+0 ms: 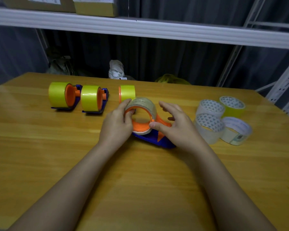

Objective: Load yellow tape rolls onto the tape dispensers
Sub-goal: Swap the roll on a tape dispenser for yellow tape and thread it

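Hands (150, 125) mid-table (140, 189) around dispenser (154, 139), edges well apart.

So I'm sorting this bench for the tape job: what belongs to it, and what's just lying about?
Job: dispenser and its clear roll between both hands; two loaded dispensers; yellow roll on hub; loose yellow roll.
Lying about: three clear rolls; shelf boxes.

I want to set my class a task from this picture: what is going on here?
A person works at a wooden table. The left hand grips a clear tape roll on the orange spool of a blue dispenser; the right hand steadies the dispenser. Two loaded dispensers stand at far left, and spare rolls lie at right.
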Motion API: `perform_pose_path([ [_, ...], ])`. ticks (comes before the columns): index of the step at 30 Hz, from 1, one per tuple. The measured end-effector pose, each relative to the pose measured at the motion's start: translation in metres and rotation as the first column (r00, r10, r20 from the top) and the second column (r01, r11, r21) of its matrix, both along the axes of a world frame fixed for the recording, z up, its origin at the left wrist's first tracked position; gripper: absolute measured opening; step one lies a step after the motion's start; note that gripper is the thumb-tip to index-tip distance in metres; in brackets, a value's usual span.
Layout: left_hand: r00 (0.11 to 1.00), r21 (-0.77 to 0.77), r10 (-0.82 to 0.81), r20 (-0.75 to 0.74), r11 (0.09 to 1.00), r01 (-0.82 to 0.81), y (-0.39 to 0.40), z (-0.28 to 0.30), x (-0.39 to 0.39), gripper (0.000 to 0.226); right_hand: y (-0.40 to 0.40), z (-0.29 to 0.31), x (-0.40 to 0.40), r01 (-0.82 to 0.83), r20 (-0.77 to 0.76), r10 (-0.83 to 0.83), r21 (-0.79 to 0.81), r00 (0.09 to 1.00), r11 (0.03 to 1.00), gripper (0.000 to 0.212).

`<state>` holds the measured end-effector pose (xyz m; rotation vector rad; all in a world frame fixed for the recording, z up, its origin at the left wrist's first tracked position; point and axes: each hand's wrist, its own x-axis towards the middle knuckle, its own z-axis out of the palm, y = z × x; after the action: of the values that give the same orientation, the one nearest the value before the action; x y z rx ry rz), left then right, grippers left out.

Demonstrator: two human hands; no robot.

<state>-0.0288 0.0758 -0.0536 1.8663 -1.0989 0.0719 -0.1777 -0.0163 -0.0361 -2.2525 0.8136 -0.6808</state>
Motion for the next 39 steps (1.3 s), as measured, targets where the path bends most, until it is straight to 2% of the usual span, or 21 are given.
perform_pose_path([
  [3,1.000,0.007,-0.001,0.005,1.000,0.001,0.001,0.000,-0.003,0.042,0.002,0.000,0.000,-0.091,0.031,0.088,0.122,0.996,0.988,0.073],
  [8,0.997,0.022,-0.033,0.064,0.999,0.032,0.003,0.001,-0.005,0.046,0.004,-0.004,0.004,-0.072,0.081,0.064,0.112,0.995,0.991,0.066],
  [12,0.994,0.077,-0.110,0.026,0.991,0.108,0.004,0.001,-0.004,0.051,0.004,-0.007,0.005,-0.043,0.061,0.038,0.076,0.997,0.996,0.063],
  [15,0.989,0.127,-0.135,0.054,0.984,0.127,0.005,0.002,-0.007,0.055,0.002,-0.007,0.003,-0.016,0.045,0.014,0.054,0.999,0.998,0.062],
  [25,0.990,0.124,-0.139,-0.002,0.983,0.138,0.004,0.003,-0.008,0.068,0.003,-0.007,0.004,0.021,0.036,-0.022,0.024,0.999,0.999,0.062],
  [31,0.995,0.045,-0.093,-0.045,0.994,0.095,0.002,0.003,-0.015,0.054,0.001,-0.009,0.004,0.019,0.024,-0.020,0.014,1.000,1.000,0.063],
  [39,0.999,0.005,-0.039,0.009,0.999,0.039,0.001,0.001,-0.015,0.049,0.000,-0.008,0.004,0.017,0.038,-0.018,0.010,0.999,1.000,0.065],
])
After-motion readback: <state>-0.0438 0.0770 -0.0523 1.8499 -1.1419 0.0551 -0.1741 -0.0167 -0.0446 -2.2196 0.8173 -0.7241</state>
